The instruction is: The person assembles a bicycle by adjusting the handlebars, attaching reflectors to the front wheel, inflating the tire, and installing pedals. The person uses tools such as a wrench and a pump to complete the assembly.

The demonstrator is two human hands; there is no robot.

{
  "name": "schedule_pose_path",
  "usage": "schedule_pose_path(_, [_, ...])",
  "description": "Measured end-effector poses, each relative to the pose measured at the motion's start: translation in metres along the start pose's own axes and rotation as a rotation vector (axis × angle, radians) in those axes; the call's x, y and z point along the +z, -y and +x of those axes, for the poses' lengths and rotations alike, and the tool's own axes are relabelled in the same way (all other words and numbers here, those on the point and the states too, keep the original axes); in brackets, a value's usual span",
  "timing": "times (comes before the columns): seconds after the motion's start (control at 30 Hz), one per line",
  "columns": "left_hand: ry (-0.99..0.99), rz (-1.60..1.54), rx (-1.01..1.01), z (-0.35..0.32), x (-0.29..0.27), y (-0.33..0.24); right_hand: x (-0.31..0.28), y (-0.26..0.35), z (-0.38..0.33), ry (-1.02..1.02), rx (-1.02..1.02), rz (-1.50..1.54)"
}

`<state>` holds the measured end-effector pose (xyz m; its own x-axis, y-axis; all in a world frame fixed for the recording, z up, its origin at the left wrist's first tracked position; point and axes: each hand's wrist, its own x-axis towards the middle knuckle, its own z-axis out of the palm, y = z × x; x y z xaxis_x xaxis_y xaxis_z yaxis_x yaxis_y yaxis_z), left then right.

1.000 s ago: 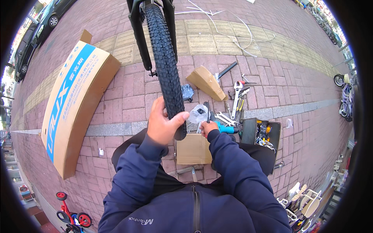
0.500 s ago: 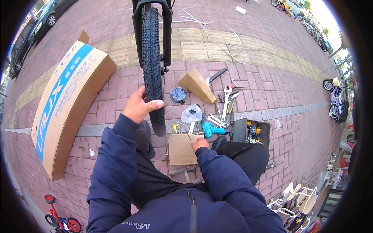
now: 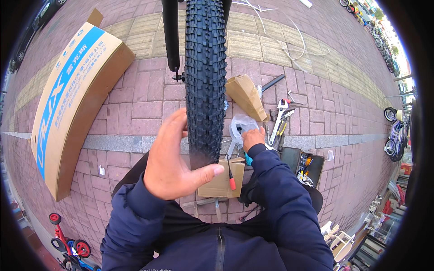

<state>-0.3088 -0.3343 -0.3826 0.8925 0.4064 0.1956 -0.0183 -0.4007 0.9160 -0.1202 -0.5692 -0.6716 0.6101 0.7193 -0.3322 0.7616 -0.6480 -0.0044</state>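
Moved: red-handled screwdriver (image 3: 232,181), laid on cardboard box (image 3: 212,186) below the bicycle tyre (image 3: 205,81); right hand (image 3: 254,139), shifted to plastic bag (image 3: 247,121) right of tyre, grip indeterminable. Left hand (image 3: 168,165): grip spread, at tyre's left. Judged done: tyre set between fork legs (image 3: 171,40). Judged outstanding: bag not emptied.

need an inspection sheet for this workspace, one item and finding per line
Surface: pink brick paving crossed by a grey stone strip
Work things: black knobbly rubber tyre; red-handled screwdriver on brown cardboard box
Clutter: silver metal wrench, open dark toolbox, long brown-and-blue cardboard carton, thin white strips
Hands: left hand spread around the tyre's lower end, contact unclear; right hand at clear plastic bag, grip unclear
Cables: nothing seen
Surroundings: dark car, small red-framed cycle
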Motion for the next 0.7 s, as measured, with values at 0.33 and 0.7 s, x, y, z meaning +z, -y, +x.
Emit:
schedule_pose_path(0.33, [0.254, -0.521, -0.436, -0.098, 0.1, -0.007, -0.228, -0.002, -0.113, -0.246, -0.257, 0.202])
schedule_pose_path(0.7, [0.232, -1.864, -0.734, -0.11, 0.163, 0.034, -0.291, 0.093, -0.279, -0.267, -0.548, 0.154])
